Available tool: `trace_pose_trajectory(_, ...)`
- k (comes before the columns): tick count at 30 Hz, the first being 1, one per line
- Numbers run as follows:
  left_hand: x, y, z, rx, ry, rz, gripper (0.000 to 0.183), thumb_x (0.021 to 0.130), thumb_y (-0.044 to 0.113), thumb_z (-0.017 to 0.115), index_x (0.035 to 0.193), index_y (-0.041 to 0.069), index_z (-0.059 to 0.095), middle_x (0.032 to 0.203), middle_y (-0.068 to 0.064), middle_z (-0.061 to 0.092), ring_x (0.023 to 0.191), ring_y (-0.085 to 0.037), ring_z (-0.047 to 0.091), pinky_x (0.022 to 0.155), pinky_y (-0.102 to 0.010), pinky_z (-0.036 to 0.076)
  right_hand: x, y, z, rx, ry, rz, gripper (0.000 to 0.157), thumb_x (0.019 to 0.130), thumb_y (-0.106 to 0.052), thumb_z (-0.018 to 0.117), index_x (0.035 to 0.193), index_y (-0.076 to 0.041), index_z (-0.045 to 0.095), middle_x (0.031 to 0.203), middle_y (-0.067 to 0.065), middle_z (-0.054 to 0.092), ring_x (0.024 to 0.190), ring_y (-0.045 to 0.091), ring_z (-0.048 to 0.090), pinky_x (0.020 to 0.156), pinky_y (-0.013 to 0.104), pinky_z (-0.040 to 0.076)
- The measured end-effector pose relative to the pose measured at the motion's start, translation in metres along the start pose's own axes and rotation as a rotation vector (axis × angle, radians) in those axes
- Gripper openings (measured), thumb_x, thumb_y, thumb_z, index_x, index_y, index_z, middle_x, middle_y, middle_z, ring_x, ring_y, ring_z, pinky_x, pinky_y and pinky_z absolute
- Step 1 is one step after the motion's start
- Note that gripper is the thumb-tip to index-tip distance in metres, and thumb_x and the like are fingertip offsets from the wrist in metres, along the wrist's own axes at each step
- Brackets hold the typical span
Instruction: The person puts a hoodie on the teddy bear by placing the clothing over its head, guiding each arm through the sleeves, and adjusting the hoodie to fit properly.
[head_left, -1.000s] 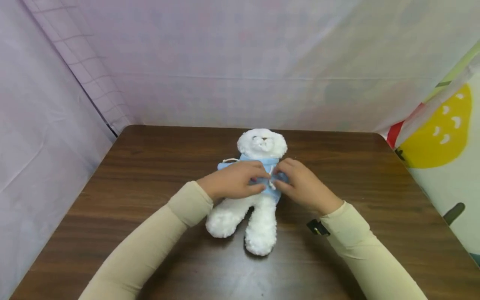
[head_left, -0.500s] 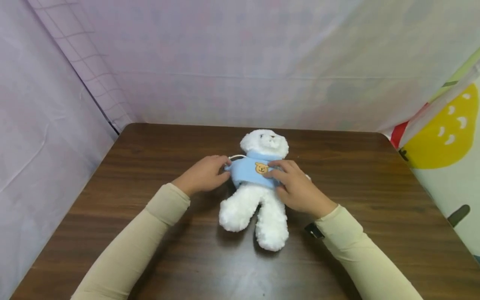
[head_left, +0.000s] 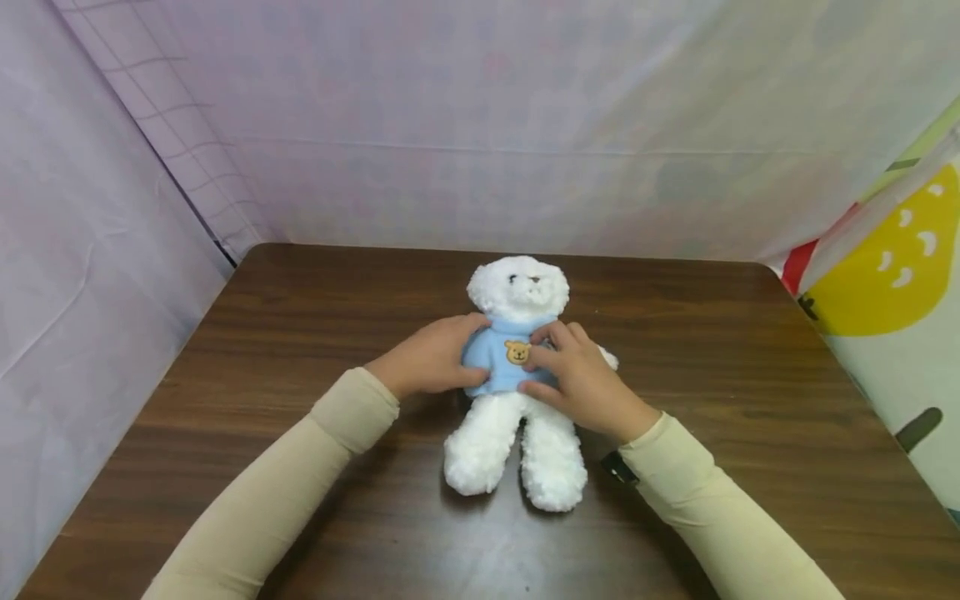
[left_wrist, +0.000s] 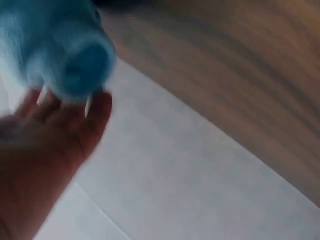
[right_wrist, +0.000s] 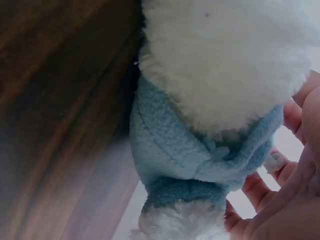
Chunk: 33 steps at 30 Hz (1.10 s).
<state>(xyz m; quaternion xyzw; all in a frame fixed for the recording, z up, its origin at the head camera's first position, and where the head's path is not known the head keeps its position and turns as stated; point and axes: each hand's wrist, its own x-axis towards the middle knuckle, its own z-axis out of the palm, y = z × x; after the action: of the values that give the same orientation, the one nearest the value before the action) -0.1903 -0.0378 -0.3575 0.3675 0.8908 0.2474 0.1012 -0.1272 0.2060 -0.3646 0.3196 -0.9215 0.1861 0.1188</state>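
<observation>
A white plush teddy bear [head_left: 525, 287] lies on its back, head toward the far edge of the brown table. It wears a light blue shirt [head_left: 504, 379] with a tan bear-face patch [head_left: 517, 352]. My left hand [head_left: 435, 354] grips the shirt's left side, fingers above and thumb below. In the left wrist view a blue sleeve [left_wrist: 35, 35] shows its hollow opening above the fingers. My right hand [head_left: 585, 375] holds the shirt at its right side, fingertips beside the patch. The bear's white paw [head_left: 609, 358] sticks out beyond that hand.
The wooden table [head_left: 315, 317] reaches to a pale cloth backdrop [head_left: 480, 125] behind and a pale curtain [head_left: 90, 292] at the left. A cloth with a yellow print [head_left: 892, 258] hangs on the right. A dark wrist strap [head_left: 619, 467] is by the right sleeve.
The left hand moved off the bear's front to the shirt's left side, uncovering the patch. The bear turned and shifted slightly between the hands; the right hand stayed at its right side.
</observation>
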Motion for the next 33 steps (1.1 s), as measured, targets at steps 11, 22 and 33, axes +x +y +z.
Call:
trace_pose_trajectory(11, 0.012, 0.009, 0.011, 0.235, 0.118, 0.009, 0.034, 0.096, 0.015, 0.064, 0.128, 0.011, 0.052, 0.093, -0.002, 0.064, 0.070, -0.016, 0.055, 0.063, -0.032, 0.044, 0.001, 0.002, 0.006, -0.017, 0.036, -0.048, 0.023, 0.083, -0.029, 0.082, 0.086, -0.017, 0.063, 0.114, 0.010, 0.054, 0.095, 0.028, 0.046, 0.076, 0.044, 0.042)
trace_pose_trajectory(22, -0.007, 0.003, 0.004, 0.157, 0.080, 0.106, 0.060, 0.094, 0.025, 0.064, 0.147, 0.009, 0.042, 0.128, -0.008, 0.049, 0.109, -0.021, 0.049, 0.090, -0.038, 0.044, 0.001, 0.005, 0.004, 0.006, 0.023, -0.009, 0.019, 0.085, -0.025, 0.080, 0.082, -0.019, 0.062, 0.115, 0.012, 0.053, 0.102, 0.031, 0.046, 0.081, 0.046, 0.043)
trace_pose_trajectory(33, -0.017, 0.017, 0.005, 0.209, 0.101, 0.232, 0.004, 0.087, 0.013, 0.070, 0.088, 0.011, 0.067, 0.135, -0.025, 0.051, 0.128, -0.039, 0.048, 0.100, -0.045, 0.044, -0.002, 0.004, -0.005, 0.030, -0.016, -0.003, 0.023, 0.088, -0.022, 0.078, 0.077, -0.018, 0.058, 0.120, 0.017, 0.055, 0.109, 0.035, 0.046, 0.089, 0.050, 0.043)
